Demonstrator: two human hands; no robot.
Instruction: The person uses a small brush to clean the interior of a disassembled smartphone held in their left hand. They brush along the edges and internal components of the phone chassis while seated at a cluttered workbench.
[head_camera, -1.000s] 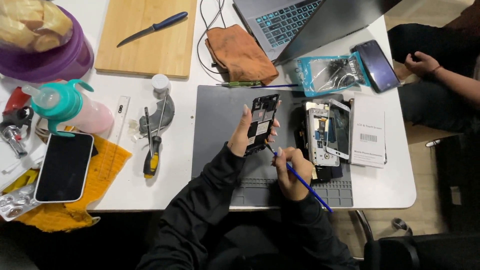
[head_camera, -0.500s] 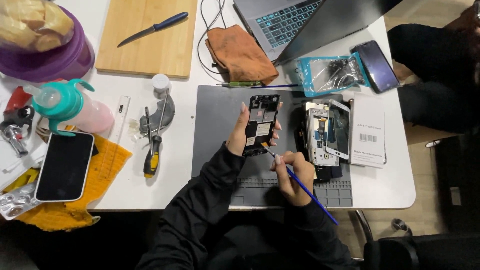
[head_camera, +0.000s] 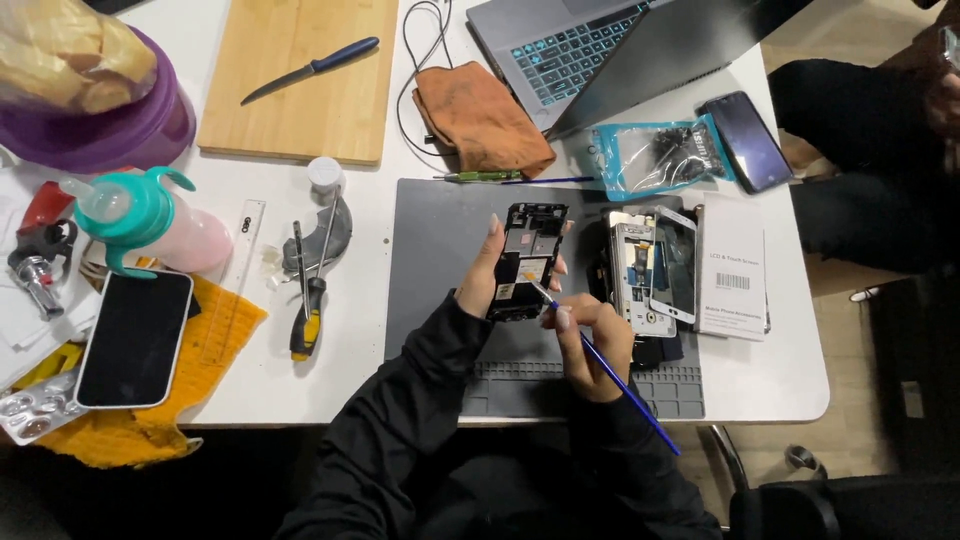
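Left hand (head_camera: 482, 272) curled around opened phone (head_camera: 527, 260), right hand (head_camera: 592, 345) pinching blue-handled tool (head_camera: 610, 372), tip touching phone

A grey mat (head_camera: 440, 230) is lying at the centre of the frame on a white table (head_camera: 370, 370). The opened phone (head_camera: 526, 260) is showing black, with small silver and white patches inside. The screwdriver (head_camera: 600, 365) beside it is blue. Both sleeves (head_camera: 420, 400) are showing black. At upper centre, a rust-orange cloth (head_camera: 480, 118) is sitting by a grey laptop (head_camera: 560, 50) whose keys are glowing teal. At upper left, a pale wooden board (head_camera: 300, 85) is carrying a knife (head_camera: 310, 70) with a blue handle. At far left, a teal-topped pink bottle (head_camera: 150, 215) is standing above a white-edged black phone (head_camera: 135, 338) on a yellow cloth (head_camera: 215, 340).
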